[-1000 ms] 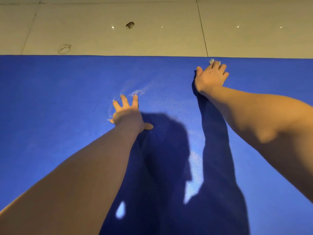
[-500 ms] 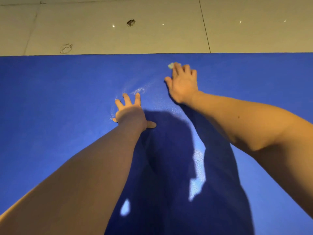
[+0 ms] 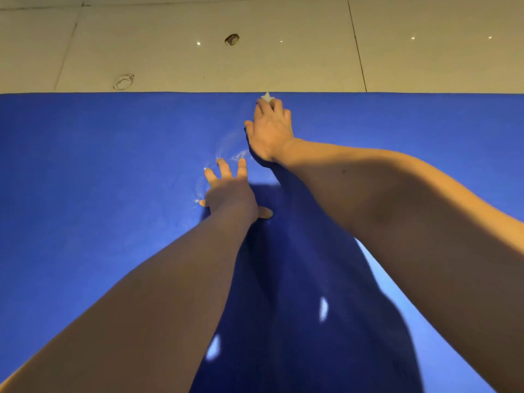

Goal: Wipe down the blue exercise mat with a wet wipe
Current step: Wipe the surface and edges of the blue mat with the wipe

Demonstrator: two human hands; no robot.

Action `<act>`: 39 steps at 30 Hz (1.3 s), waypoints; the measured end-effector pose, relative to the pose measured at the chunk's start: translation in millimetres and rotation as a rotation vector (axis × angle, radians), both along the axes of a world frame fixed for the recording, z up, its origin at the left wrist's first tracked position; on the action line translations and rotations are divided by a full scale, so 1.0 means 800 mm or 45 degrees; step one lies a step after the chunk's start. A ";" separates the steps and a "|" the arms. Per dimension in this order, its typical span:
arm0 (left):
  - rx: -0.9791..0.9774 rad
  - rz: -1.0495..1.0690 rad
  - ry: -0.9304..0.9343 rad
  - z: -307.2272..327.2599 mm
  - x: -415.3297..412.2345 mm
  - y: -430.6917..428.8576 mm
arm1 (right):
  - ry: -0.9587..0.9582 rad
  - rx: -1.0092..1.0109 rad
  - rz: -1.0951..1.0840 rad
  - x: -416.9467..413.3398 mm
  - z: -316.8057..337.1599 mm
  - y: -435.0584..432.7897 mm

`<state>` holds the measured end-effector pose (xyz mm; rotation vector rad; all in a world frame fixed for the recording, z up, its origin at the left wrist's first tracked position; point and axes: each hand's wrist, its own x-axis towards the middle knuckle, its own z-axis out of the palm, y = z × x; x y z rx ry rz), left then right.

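Right grip [image 3: 270, 129], fingers flat, presses wet wipe [image 3: 266, 96] beneath; left grip [image 3: 229, 191] released, bracing mat [image 3: 85, 194]. Advised: even pressure, overlapping strokes.

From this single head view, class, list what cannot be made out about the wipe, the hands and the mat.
Wipe: only a white corner shows; the right hand covers the rest, head view.
Right hand's grip: pinching or pressing, hidden beneath it.
Mat: left, right and near edges cut off by the frame.
Dark spot on the floor: too small to identify.
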<state>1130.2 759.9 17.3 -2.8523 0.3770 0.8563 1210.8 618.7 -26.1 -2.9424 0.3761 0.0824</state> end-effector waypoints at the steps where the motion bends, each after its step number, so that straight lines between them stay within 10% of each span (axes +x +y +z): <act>1: 0.003 0.001 0.000 0.001 0.000 0.000 | -0.006 -0.010 0.007 0.000 -0.001 -0.008; 13: 0.026 0.040 0.045 -0.001 0.002 -0.003 | -0.146 0.183 -0.258 -0.002 0.003 -0.064; 21: 0.003 0.049 0.051 0.002 0.003 -0.003 | -0.232 0.203 0.214 -0.009 -0.005 -0.036; 39: -0.011 0.034 0.037 0.000 0.003 -0.003 | -0.256 0.187 -0.366 0.005 0.004 -0.063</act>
